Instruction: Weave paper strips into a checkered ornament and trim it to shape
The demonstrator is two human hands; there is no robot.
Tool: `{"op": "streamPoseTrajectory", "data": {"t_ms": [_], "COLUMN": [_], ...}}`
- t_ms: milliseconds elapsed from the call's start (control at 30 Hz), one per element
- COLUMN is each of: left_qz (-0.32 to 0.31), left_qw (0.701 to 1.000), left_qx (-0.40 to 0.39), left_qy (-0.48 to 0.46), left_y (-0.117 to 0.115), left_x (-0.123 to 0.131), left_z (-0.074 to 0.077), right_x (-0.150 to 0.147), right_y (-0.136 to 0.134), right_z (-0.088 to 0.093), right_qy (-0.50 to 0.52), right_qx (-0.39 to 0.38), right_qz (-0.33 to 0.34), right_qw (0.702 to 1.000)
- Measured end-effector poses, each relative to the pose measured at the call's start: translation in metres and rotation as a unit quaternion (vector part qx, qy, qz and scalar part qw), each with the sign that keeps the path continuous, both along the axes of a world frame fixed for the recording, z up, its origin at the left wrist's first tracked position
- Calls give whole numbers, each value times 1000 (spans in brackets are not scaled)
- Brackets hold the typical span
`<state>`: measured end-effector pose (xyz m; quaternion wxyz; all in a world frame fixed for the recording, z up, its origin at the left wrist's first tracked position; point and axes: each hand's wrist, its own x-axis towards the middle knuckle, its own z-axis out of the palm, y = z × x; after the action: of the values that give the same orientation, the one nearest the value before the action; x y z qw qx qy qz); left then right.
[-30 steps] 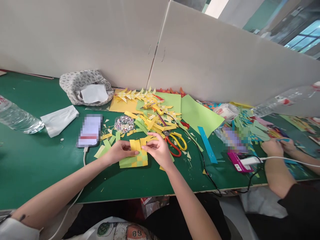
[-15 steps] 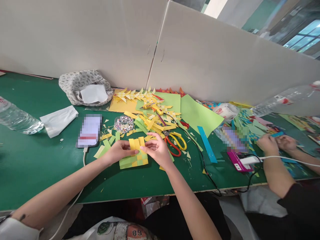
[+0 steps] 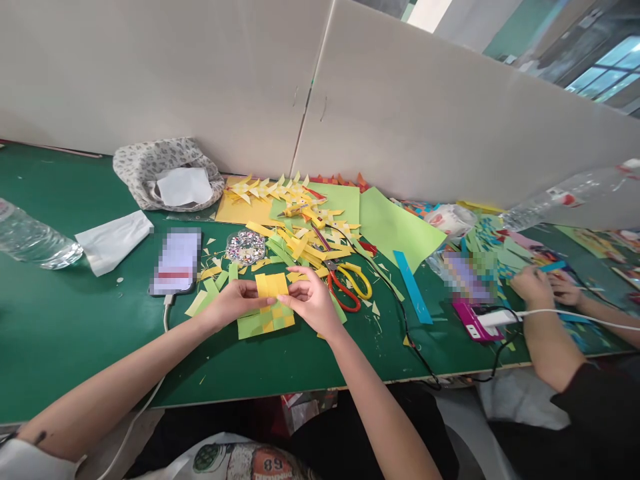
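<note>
Yellow paper strips [image 3: 273, 284] sit flatter above checkered weave [image 3: 265, 323].

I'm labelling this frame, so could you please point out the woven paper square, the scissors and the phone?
woven paper square [image 3: 270, 320], head view, on its checked lower part.
scissors [image 3: 336, 275], head view, by the pivot where the handles meet.
phone [image 3: 176, 260], head view, middle of its screen.

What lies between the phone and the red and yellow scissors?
In the head view: a round dish of shiny pieces, loose yellow and green paper strips, and the woven paper piece held by the left hand and right hand.
</note>
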<state>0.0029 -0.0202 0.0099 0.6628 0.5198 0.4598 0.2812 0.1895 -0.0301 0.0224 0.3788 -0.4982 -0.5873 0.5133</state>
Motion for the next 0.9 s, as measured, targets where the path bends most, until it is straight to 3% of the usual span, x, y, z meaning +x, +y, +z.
{"op": "streamPoseTrajectory", "data": {"t_ms": [900], "left_qz": [27], "left_qw": [999], "left_qx": [30], "left_qy": [36], "left_y": [1], "left_x": [-3], "left_z": [-7], "right_x": [2], "right_y": [1], "right_z": [-2], "right_qy": [5], "right_qx": [-17], "right_qz": [-8], "right_qw": [1000]}}
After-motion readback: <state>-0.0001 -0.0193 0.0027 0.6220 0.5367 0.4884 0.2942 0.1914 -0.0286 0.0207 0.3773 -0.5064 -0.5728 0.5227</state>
